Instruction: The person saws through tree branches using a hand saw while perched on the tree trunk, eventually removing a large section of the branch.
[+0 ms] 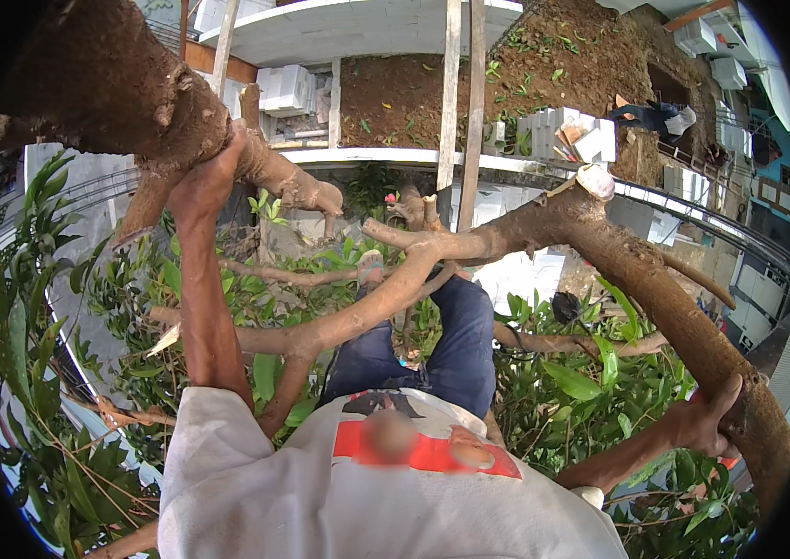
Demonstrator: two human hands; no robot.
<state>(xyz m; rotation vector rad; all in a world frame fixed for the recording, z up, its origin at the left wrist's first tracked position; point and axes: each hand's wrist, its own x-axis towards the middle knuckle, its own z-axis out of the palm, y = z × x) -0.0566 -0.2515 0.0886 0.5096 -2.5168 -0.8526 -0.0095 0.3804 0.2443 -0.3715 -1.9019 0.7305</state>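
Observation:
My left arm reaches up and its hand is closed round a thick brown tree branch at the upper left. Low on the right, my right hand grips another thick branch, the thumb against its bark and some fingers hidden. A small red-orange bit shows beside that hand; I cannot tell what it is. The right branch has a pale, cut end. Thinner forked limbs cross before my legs, and one foot is visible among them.
Green leaves surround the limbs on both sides. Two long poles stand ahead. Dark cables run along a white wall edge. Far below are brown soil, stacked white blocks and another person.

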